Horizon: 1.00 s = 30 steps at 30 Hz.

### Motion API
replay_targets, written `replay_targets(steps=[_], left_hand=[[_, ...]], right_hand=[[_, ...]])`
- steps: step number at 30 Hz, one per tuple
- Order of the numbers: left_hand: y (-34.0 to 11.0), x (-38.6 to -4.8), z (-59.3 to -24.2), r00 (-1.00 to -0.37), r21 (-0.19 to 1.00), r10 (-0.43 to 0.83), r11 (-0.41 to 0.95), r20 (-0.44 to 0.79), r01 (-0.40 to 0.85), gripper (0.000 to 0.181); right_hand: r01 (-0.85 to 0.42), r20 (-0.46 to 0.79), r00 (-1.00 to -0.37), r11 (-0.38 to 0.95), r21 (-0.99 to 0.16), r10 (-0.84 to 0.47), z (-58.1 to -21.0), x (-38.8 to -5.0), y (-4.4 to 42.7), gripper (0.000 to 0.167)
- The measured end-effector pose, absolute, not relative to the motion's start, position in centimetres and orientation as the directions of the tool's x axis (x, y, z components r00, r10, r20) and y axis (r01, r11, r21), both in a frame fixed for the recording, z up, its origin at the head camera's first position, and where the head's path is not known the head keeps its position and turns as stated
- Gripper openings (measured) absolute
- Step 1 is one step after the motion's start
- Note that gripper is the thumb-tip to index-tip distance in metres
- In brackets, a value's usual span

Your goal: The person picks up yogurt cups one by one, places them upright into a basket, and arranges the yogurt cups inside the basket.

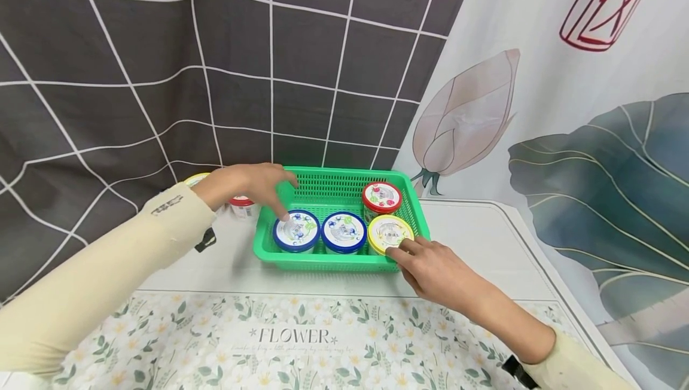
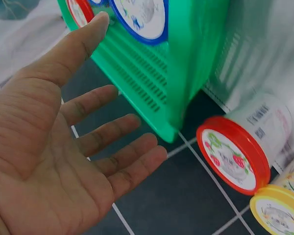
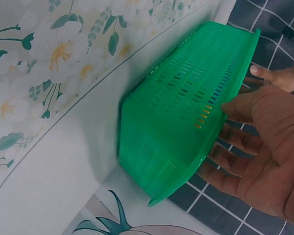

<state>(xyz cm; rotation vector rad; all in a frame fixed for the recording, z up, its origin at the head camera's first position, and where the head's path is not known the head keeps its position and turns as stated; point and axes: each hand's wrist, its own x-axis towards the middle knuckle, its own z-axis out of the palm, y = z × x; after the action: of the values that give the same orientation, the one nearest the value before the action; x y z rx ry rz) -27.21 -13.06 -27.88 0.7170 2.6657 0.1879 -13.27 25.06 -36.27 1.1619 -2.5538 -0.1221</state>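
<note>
A green basket (image 1: 328, 263) holds two blue-lidded tubs (image 1: 296, 231) (image 1: 344, 232), a yellow-lidded tub (image 1: 390, 233) and a red-lidded tub (image 1: 381, 197). My left hand (image 1: 258, 183) hovers over the basket's left end, fingers spread and relaxed, its thumb near the left blue lid. In the left wrist view the palm of this hand (image 2: 63, 147) is bare. At the front right corner, my right hand (image 1: 436, 270) grips the rim beside the yellow lid. The right wrist view shows the thumb of that hand (image 3: 269, 147) on the rim of the basket (image 3: 186, 98), with fingertips partly hidden behind it.
Left of the basket, a red-lidded tub (image 2: 232, 161) and a yellow-lidded tub (image 2: 279, 215) stand on the table, partly behind my left arm in the head view. A floral mat (image 1: 290, 342) lies in front. A dark grid-patterned cloth (image 1: 301, 49) hangs behind.
</note>
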Motion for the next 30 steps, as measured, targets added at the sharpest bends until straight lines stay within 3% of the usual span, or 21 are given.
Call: replay_targets(steps=[9,24,30], left_hand=[[-16.0,-28.9,-27.6,-0.816,0.223,0.502,0.863,-0.287,0.453,0.086],[-21.4,-30.6,-28.8,-0.875,0.287,0.395,0.904,-0.28,0.316,0.074],[-23.1,-31.2,-29.4,-0.896,0.265,0.339,0.927,-0.287,0.266,0.079]], right_hand=[[-0.714,0.264,-0.617,0.668,0.208,-0.742,-36.3,-13.2,25.1,0.034],[-0.709,0.264,-0.624,0.675,0.205,-0.736,-36.4,-13.2,25.1,0.037],[-0.71,0.267,-0.62,0.673,0.209,-0.738,-36.4,-13.2,25.1,0.037]])
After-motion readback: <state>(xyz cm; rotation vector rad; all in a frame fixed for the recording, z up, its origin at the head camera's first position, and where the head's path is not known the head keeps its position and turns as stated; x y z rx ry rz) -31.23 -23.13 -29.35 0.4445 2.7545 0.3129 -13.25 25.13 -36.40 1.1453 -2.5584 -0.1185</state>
